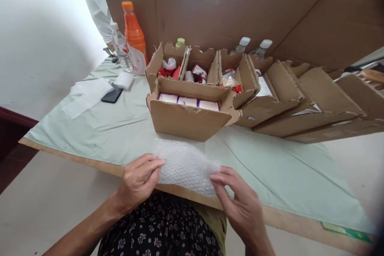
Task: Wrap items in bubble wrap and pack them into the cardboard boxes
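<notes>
A bundle of clear bubble wrap (pixel 185 167) lies at the near edge of the table (pixel 114 136). My left hand (pixel 138 182) grips its left end with fingers curled. My right hand (pixel 240 204) pinches its right end. What the wrap covers is hidden. Just behind it stands an open cardboard box (pixel 187 118) holding three small white and purple boxes (pixel 187 102) in a row.
More open cardboard boxes (pixel 210 68) with red and white packets stand behind, and flattened ones (pixel 300 104) to the right. An orange bottle (pixel 134 36), a clear bottle (pixel 121 48), a black phone (pixel 112 95) and white sheets lie at left. A person's white sleeve (pixel 96 4) shows at back.
</notes>
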A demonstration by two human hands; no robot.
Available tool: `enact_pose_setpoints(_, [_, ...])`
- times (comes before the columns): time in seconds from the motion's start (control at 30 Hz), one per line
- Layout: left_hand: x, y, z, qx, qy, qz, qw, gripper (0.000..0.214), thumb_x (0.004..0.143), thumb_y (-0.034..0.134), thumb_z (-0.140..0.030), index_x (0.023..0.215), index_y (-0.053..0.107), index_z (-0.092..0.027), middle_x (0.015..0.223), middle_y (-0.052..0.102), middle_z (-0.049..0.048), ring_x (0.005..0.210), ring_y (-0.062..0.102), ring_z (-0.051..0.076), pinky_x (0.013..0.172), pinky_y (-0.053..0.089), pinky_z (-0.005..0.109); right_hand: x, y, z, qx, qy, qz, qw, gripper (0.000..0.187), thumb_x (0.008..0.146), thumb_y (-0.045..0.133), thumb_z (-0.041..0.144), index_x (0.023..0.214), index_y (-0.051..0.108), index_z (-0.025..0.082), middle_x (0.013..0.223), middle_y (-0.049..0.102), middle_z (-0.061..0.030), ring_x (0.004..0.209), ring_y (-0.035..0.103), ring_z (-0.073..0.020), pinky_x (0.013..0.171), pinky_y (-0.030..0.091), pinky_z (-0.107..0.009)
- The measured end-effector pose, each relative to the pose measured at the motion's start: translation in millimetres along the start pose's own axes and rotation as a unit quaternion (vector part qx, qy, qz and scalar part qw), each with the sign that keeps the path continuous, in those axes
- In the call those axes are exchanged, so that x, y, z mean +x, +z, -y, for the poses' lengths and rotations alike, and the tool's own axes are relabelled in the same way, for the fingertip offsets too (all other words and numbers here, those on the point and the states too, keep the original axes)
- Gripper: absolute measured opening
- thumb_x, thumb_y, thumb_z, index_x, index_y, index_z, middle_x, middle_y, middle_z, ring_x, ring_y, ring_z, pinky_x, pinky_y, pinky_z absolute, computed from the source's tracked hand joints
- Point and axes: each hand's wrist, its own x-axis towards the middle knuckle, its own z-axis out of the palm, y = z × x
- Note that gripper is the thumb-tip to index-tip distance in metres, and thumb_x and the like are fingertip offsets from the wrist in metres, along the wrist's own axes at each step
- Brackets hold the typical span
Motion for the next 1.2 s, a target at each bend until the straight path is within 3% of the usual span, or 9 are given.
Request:
enact_pose_setpoints(0.13, [55.8, -34.4, -7.3, 0.134, 0.138, -0.099, 0.976, 0.030, 0.086, 0.068, -0.003, 0.108, 0.075, -0.021, 0.092, 0.076, 0.0019, 0.079, 0.073, 0.011, 0.074, 0.059, 0.018, 58.3, -28.3, 34.6, -0.035, -0.110, -0.089, 0.989, 0.033, 0.087, 0.069, 0.003, 0.107, 0.075, 0.029, 0.108, 0.073, -0.0024, 0.092, 0.070, -0.0151, 0.081, 0.057, -0.027])
enact_pose_setpoints(0.23, [113.9, -35.3, 9.1, 0.160, 0.178, -0.156, 0.958, 0.025, 0.086, 0.064, -0.009, 0.105, 0.077, -0.020, 0.092, 0.077, 0.0030, 0.084, 0.073, 0.015, 0.081, 0.058, 0.025, 123.8, -36.7, 30.0, -0.049, -0.119, -0.128, 0.983, 0.019, 0.087, 0.072, 0.013, 0.099, 0.076, 0.028, 0.098, 0.074, -0.0010, 0.085, 0.068, -0.0164, 0.076, 0.055, -0.030])
enact_pose_setpoints(0.37, [178.7, -22.2, 35.7, 0.149, 0.077, 0.045, 0.985, 0.024, 0.088, 0.055, -0.022, 0.081, 0.078, -0.016, 0.074, 0.070, 0.0033, 0.074, 0.065, 0.017, 0.073, 0.051, 0.029, 196.7, -36.6, 1.6, -0.032, -0.002, 0.049, 0.998, 0.009, 0.084, 0.066, 0.019, 0.086, 0.075, 0.020, 0.072, 0.066, 0.0016, 0.063, 0.056, -0.0122, 0.058, 0.043, -0.026])
enact_pose_setpoints(0.47, [207.9, -17.4, 42.7, 0.158, -0.029, 0.223, 0.961, 0.031, 0.082, 0.052, -0.021, 0.055, 0.065, -0.016, 0.051, 0.039, -0.0051, 0.052, 0.039, 0.010, 0.056, 0.031, 0.026, 224.9, -33.6, -11.9, -0.073, 0.078, 0.217, 0.970, 0.011, 0.079, 0.062, 0.016, 0.075, 0.072, 0.018, 0.061, 0.060, 0.0035, 0.055, 0.048, -0.0098, 0.053, 0.036, -0.024])
enact_pose_setpoints(0.67, [246.3, -18.9, 38.2, 0.143, -0.136, 0.318, 0.927, 0.035, 0.076, 0.056, -0.020, 0.044, 0.043, -0.021, 0.048, 0.030, -0.0052, 0.048, 0.028, 0.010, 0.049, 0.021, 0.028, 252.5, -29.6, -10.1, -0.140, 0.143, 0.271, 0.941, 0.011, 0.073, 0.061, 0.012, 0.069, 0.069, 0.019, 0.055, 0.058, 0.0028, 0.047, 0.053, -0.0110, 0.048, 0.038, -0.024])
enact_pose_setpoints(0.83, [252.7, -11.5, 53.0, 0.122, -0.195, 0.375, 0.898, 0.013, 0.073, 0.062, -0.026, 0.064, 0.069, -0.020, 0.055, 0.057, -0.0025, 0.051, 0.052, 0.014, 0.052, 0.036, 0.026, 260.0, -28.6, -11.9, -0.110, 0.178, 0.280, 0.937, 0.006, 0.076, 0.064, 0.016, 0.073, 0.068, 0.018, 0.058, 0.060, 0.0007, 0.050, 0.058, -0.0134, 0.048, 0.044, -0.025])
enact_pose_setpoints(0.93, [247.9, -0.2, 63.6, 0.183, -0.152, 0.427, 0.872, 0.013, 0.071, 0.064, -0.026, 0.075, 0.076, -0.023, 0.064, 0.067, -0.0009, 0.057, 0.058, 0.017, 0.057, 0.039, 0.028, 257.2, -22.3, -15.1, -0.181, 0.175, 0.327, 0.911, 0.012, 0.074, 0.061, 0.010, 0.077, 0.070, 0.017, 0.060, 0.062, 0.0010, 0.053, 0.058, -0.0126, 0.051, 0.041, -0.024])
enact_pose_setpoints(1.1, [253.2, -4.2, 55.8, 0.259, -0.069, 0.481, 0.835, 0.021, 0.072, 0.066, -0.034, 0.086, 0.079, -0.026, 0.076, 0.073, 0.0011, 0.071, 0.061, 0.020, 0.065, 0.038, 0.029, 252.8, -28.5, -6.5, -0.303, 0.042, 0.446, 0.841, 0.015, 0.082, 0.060, 0.017, 0.088, 0.073, 0.020, 0.074, 0.069, -0.0011, 0.068, 0.061, -0.0148, 0.060, 0.038, -0.026])
enact_pose_setpoints(1.2, [255.8, -20.6, 44.4, 0.223, -0.042, 0.439, 0.869, 0.023, 0.079, 0.058, -0.035, 0.084, 0.077, -0.024, 0.074, 0.070, 0.0005, 0.065, 0.057, 0.017, 0.065, 0.037, 0.028, 250.1, -42.8, 7.6, -0.369, 0.021, 0.417, 0.830, 0.023, 0.091, 0.055, 0.025, 0.101, 0.075, 0.022, 0.086, 0.074, -0.0049, 0.074, 0.064, -0.0193, 0.064, 0.039, -0.029])
